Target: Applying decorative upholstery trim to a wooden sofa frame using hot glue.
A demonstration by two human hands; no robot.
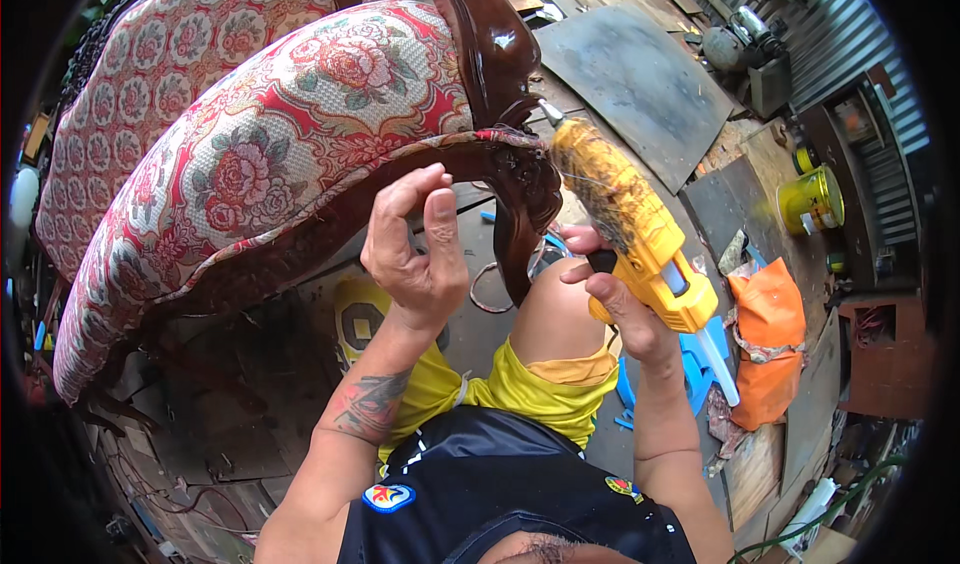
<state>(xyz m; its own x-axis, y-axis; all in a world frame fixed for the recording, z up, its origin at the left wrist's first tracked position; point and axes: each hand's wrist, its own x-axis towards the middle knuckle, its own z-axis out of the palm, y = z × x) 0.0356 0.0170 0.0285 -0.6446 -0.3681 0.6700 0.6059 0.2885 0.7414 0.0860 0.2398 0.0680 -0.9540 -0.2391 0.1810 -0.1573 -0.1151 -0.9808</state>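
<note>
My right hand [635, 314] is wrapped round a yellow hot glue gun [640, 224]. Its metal nozzle points up toward the chair, and dark grime covers the barrel. A whitish glue stick [717, 366] sticks out of its back end. My left hand [415, 254] is raised in front of the chair, fingers curled, with the thumb and index tips close but apart. Nothing shows between them. Beside it is a carved dark wooden chair [500, 54] with a padded seat [270, 154] in red and cream floral fabric. A fabric trim strip [430, 146] runs along the seat's lower edge.
An orange bag or cloth bundle [768, 339] lies at the right near blue plastic pieces [700, 364]. Farther off are a dark flat board [640, 84] and a yellow tin [812, 202]. A loop of cord [480, 299] lies beside the chair leg. Corrugated metal stands at far right.
</note>
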